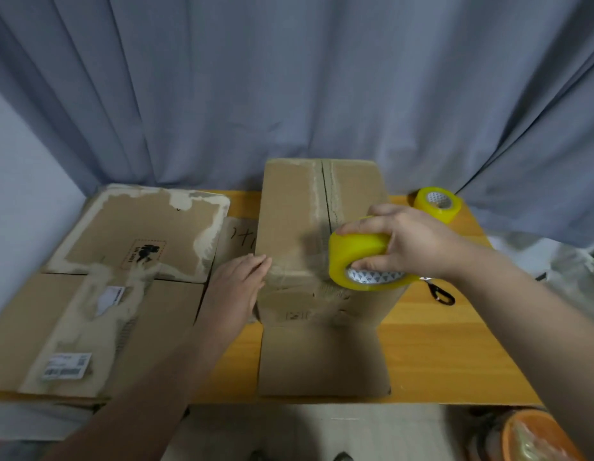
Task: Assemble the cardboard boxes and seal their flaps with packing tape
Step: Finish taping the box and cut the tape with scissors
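1. While the left hand [237, 284], fingers straight, braces the box [289, 207] on the bench [438, 344], the right hand [405, 241] grips the tape roll [359, 257] at its near edge.
2. Taping step; next probably needs tape pulled along the seam [325, 194].

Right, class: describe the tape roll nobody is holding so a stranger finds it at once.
Start at the wooden table, then go to its far right corner by the curtain. The loose tape roll sits there alone; its twin roll is gripped in the right hand.

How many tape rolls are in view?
2. One tape roll, gripped by the right hand at the box; a second roll on the table, far right corner. More may be hidden.
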`<action>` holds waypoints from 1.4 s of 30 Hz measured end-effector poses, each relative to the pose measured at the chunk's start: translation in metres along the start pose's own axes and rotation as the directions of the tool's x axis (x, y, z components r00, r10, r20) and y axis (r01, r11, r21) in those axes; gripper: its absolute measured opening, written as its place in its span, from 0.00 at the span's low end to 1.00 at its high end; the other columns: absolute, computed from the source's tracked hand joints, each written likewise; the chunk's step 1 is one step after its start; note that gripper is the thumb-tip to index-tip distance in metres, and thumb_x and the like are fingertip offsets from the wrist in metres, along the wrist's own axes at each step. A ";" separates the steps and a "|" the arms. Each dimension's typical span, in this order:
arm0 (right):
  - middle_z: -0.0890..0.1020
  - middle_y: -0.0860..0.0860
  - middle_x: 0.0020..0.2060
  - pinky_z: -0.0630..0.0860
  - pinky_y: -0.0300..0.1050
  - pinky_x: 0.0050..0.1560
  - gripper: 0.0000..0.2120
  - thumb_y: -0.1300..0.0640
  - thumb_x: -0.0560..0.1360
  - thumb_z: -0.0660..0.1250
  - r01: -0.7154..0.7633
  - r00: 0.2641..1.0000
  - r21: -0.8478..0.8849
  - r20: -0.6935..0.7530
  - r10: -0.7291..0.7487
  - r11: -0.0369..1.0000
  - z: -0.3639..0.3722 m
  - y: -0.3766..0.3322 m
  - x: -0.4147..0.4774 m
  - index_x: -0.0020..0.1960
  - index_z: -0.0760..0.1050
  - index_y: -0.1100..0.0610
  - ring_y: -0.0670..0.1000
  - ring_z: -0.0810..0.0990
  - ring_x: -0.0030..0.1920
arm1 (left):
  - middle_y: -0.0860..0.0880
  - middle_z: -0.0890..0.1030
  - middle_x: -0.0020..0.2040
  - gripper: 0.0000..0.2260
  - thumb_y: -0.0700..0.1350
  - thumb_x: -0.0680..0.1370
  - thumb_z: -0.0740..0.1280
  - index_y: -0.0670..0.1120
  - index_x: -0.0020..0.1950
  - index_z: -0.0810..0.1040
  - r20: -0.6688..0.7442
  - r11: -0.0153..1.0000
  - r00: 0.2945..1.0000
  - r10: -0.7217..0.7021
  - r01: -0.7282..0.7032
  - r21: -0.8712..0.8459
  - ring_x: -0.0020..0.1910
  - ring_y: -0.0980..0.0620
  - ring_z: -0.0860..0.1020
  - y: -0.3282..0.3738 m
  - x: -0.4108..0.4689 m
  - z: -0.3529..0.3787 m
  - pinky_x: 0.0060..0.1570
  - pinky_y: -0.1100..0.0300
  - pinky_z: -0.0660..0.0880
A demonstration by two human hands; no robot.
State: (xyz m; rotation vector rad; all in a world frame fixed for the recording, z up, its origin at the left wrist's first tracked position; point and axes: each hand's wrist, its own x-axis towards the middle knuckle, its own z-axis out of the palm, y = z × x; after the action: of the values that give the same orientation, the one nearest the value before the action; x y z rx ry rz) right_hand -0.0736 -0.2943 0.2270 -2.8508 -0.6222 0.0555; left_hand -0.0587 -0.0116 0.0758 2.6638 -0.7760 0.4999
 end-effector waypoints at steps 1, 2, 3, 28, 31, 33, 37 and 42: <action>0.74 0.51 0.52 0.70 0.43 0.47 0.28 0.40 0.68 0.72 0.011 1.000 -0.020 -0.009 -0.012 1.000 0.000 0.000 0.002 0.67 0.70 0.36 0.53 0.75 0.55 | 0.43 0.80 0.60 0.20 0.35 0.70 0.73 0.40 0.62 0.78 0.005 0.998 1.000 0.030 -0.030 0.062 0.61 0.42 0.76 0.004 0.002 0.003 0.63 0.47 0.69; 0.73 0.50 0.52 0.72 0.45 0.48 0.28 0.39 0.68 0.71 0.024 1.000 -0.039 -0.008 -0.024 0.999 0.001 -0.002 0.003 0.67 0.69 0.36 0.53 0.75 0.55 | 0.43 0.79 0.61 0.22 0.37 0.69 0.75 0.39 0.62 0.78 0.025 0.992 0.998 0.061 -0.063 0.112 0.61 0.42 0.76 0.011 0.004 0.007 0.66 0.50 0.65; 0.73 0.50 0.52 0.73 0.46 0.48 0.28 0.39 0.69 0.71 0.035 0.999 -0.068 -0.001 -0.035 0.997 0.002 -0.003 0.004 0.68 0.69 0.36 0.53 0.75 0.54 | 0.42 0.79 0.61 0.24 0.40 0.67 0.77 0.39 0.61 0.78 0.058 0.986 0.995 0.076 -0.084 0.143 0.61 0.43 0.77 0.020 0.007 0.009 0.67 0.52 0.65; 0.74 0.53 0.48 0.76 0.51 0.44 0.28 0.31 0.67 0.64 0.150 0.971 0.146 -0.210 -0.118 0.978 0.005 0.053 -0.033 0.66 0.68 0.33 0.54 0.77 0.45 | 0.46 0.53 0.77 0.36 0.53 0.76 0.67 0.50 0.77 0.50 0.272 0.970 0.957 -0.099 0.032 0.241 0.76 0.47 0.52 0.060 0.005 0.000 0.71 0.54 0.45; 0.71 0.48 0.50 0.70 0.44 0.41 0.29 0.34 0.67 0.67 0.040 0.999 0.005 -0.021 -0.040 0.999 -0.011 0.057 -0.038 0.66 0.66 0.32 0.50 0.74 0.46 | 0.50 0.45 0.77 0.34 0.54 0.79 0.63 0.52 0.77 0.45 0.292 0.977 0.949 -0.120 0.060 0.205 0.73 0.53 0.41 0.064 0.007 -0.002 0.72 0.56 0.40; 0.70 0.48 0.51 0.70 0.43 0.41 0.29 0.36 0.69 0.69 0.043 0.999 -0.071 0.015 -0.042 0.997 -0.011 0.053 -0.037 0.68 0.66 0.34 0.51 0.75 0.49 | 0.48 0.49 0.78 0.33 0.54 0.78 0.64 0.52 0.77 0.49 0.279 0.979 0.950 -0.141 0.092 0.183 0.73 0.52 0.43 0.070 0.007 -0.003 0.72 0.55 0.42; 0.69 0.48 0.50 0.73 0.45 0.44 0.30 0.35 0.70 0.67 0.108 0.994 -0.201 0.045 -0.101 0.974 -0.010 0.041 -0.029 0.70 0.63 0.35 0.53 0.76 0.53 | 0.52 0.42 0.76 0.33 0.56 0.80 0.58 0.50 0.76 0.41 0.309 0.974 0.935 -0.172 0.114 0.197 0.74 0.54 0.39 0.087 0.012 -0.003 0.70 0.59 0.36; 0.71 0.50 0.53 0.68 0.44 0.42 0.31 0.33 0.71 0.63 0.157 0.986 -0.270 -0.013 -0.166 0.950 -0.004 0.038 -0.027 0.72 0.63 0.38 0.56 0.77 0.55 | 0.54 0.39 0.73 0.33 0.56 0.81 0.57 0.46 0.78 0.42 0.321 0.972 0.930 -0.179 0.117 0.201 0.76 0.54 0.39 0.126 0.025 0.019 0.71 0.61 0.34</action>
State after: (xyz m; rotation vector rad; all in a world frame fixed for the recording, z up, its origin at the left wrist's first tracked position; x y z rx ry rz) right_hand -0.0827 -0.3401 0.2223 -3.0360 -0.9178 -0.1147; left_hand -0.1053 -0.1314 0.0947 2.9940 -0.6341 0.0730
